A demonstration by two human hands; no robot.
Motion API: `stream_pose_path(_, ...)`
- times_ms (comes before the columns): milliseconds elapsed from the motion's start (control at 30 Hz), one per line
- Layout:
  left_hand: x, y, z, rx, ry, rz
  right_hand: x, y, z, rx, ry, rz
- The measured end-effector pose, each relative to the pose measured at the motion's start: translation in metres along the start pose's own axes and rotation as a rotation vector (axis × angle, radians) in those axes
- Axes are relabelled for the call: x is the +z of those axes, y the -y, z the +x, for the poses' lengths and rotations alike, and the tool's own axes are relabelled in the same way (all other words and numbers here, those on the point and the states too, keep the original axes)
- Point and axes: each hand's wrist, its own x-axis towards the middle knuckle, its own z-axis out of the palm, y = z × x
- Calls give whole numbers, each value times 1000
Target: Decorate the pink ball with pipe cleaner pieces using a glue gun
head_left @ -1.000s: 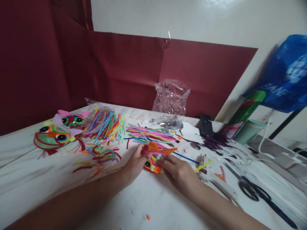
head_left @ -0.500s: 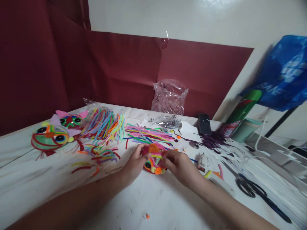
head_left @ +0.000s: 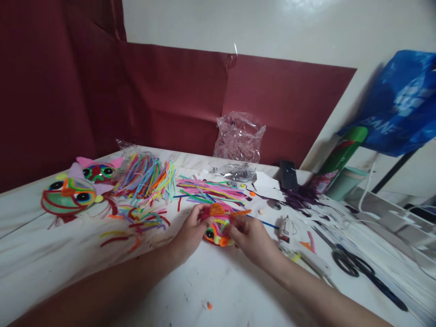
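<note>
Multicoloured craft face [head_left: 219, 232], left hand [head_left: 194, 229] gripping its left side, right hand [head_left: 252, 237] pinching its right.

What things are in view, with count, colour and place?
Pipe-cleaner craft face: one, multicoloured, centre
Similar faces: two, multicoloured, left
Pipe cleaners: many, mixed, left and centre
Upright plastic bag: one, clear, back
Phone: one, black, back right
Strands: many, purple, beside phone
Cup: one, pale green, right
Scissors: one pair, dark, right
Printed bag: one, blue, far right
Tabletop: one, white, below
Backing sheets: several, dark red, behind
Other items: uncounted, mixed colours, scattered
Left hand: one, bare, holding craft face
Right hand: one, bare, touching craft face
</note>
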Motion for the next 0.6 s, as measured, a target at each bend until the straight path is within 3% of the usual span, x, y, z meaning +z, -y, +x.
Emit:
stream_pose_path(300,-2,-1,-1,-12,3,1,-1,-5,0,-110,-32,74)
stream_pose_path(600,-2,0,-1,20,12,56,7,-3,-13,-218,29,-169)
